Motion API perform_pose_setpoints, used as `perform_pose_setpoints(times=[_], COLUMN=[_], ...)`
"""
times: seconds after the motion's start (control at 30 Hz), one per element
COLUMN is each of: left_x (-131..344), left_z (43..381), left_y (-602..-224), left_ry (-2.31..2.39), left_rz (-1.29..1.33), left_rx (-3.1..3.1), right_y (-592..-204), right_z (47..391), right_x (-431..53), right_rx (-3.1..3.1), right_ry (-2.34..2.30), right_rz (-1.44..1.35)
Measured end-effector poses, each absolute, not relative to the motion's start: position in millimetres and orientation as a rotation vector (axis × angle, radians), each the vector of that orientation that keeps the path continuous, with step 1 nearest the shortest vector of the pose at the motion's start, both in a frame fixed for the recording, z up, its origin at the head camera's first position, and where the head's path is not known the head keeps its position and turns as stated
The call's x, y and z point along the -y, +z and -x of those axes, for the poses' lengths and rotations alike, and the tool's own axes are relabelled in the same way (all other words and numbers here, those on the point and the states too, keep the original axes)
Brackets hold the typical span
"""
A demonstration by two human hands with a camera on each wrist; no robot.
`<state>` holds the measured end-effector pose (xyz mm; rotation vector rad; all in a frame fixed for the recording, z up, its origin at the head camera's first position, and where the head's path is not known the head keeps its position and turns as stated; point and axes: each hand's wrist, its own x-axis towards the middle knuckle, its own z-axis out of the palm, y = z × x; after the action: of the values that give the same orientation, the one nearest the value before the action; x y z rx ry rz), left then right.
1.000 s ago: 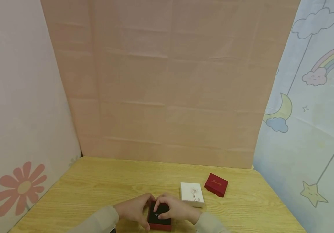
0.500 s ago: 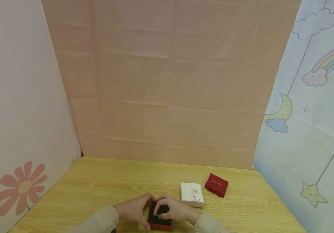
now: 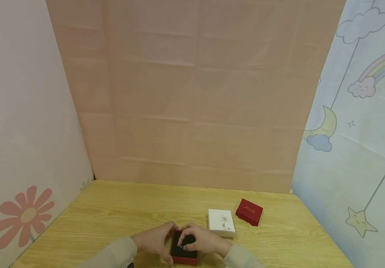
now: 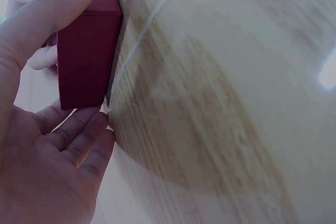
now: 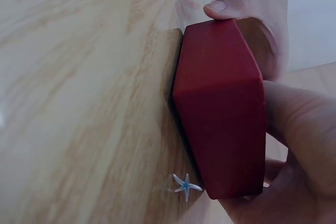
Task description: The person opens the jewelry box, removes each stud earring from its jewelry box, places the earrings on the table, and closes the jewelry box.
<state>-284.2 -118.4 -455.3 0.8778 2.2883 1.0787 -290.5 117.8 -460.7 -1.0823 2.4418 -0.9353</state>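
An uncovered red jewelry box [image 3: 184, 260] with a black lining sits at the front of the table. My left hand [image 3: 155, 240] grips its left side, thumb at the near corner and fingers at the far one. Over the lining, my right hand [image 3: 204, 240] pinches a small silver starfish earring [image 3: 181, 246] between thumb and index finger; the fingertips partly cover it. In the right wrist view, a matching starfish earring [image 5: 186, 186] with a blue centre lies on the table beside the box. The box wall hides the right fingertips there.
A white box [image 3: 220, 220] with a flower print lies just beyond my right hand. Farther right is a red lid [image 3: 250, 212] with gold lettering. Printed cloth walls border the wooden table [image 3: 128, 201] left and right, with a tan cloth behind.
My right thumb and index finger have closed in on the starfish earring in the box, covering more of it. The left hand and the box have stayed in place.
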Motion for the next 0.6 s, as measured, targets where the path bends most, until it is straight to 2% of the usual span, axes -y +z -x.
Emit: perform_pose_setpoints(times=[0.6], left_x=[120.7], left_z=[288.2], left_y=[-458.2], left_ry=[1.102], left_rz=[-0.916], left_rx=[-2.250], right_y=[-459.6], right_z=[289.1], right_x=[-118.8], right_rx=[-2.393], right_ry=[-0.929], right_rz=[1.116])
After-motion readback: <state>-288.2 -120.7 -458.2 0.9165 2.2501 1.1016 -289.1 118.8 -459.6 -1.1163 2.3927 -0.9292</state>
